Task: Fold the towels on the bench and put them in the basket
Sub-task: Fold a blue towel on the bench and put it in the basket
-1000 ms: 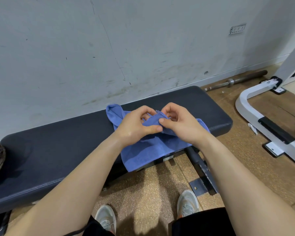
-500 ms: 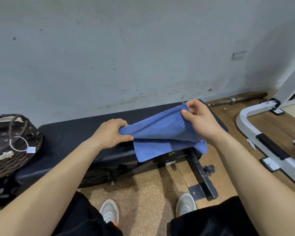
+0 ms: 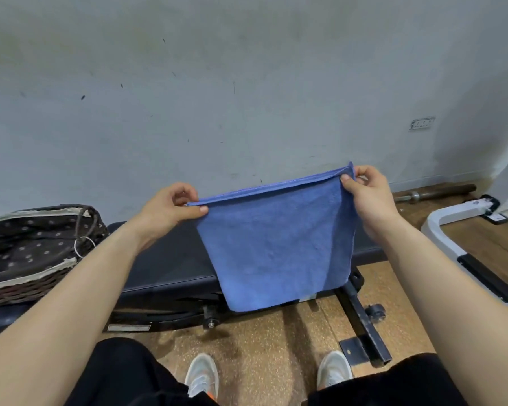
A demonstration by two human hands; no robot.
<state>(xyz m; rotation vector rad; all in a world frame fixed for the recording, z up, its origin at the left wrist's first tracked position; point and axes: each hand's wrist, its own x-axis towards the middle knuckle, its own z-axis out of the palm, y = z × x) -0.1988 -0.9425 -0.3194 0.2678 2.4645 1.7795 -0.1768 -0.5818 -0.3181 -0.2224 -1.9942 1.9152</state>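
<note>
A blue towel (image 3: 279,244) hangs doubled over in the air in front of the black padded bench (image 3: 170,265). My left hand (image 3: 170,209) pinches its upper left corner. My right hand (image 3: 367,197) pinches its upper right corner, a little higher. The top edge is stretched taut between them and the lower edge hangs below the bench's front. A dark wicker basket (image 3: 33,285) with a dotted dark lining stands on the left end of the bench, to the left of my left forearm.
A grey wall rises right behind the bench. The bench's black steel foot (image 3: 361,326) stands on the brown floor near my shoes (image 3: 201,376). A white machine frame (image 3: 458,247) and a barbell bar (image 3: 440,193) lie at the right.
Both hands have lifted the towel off the bench and drawn apart, so it went from bunched to hanging flat. The view has tilted up and the basket has come into sight.
</note>
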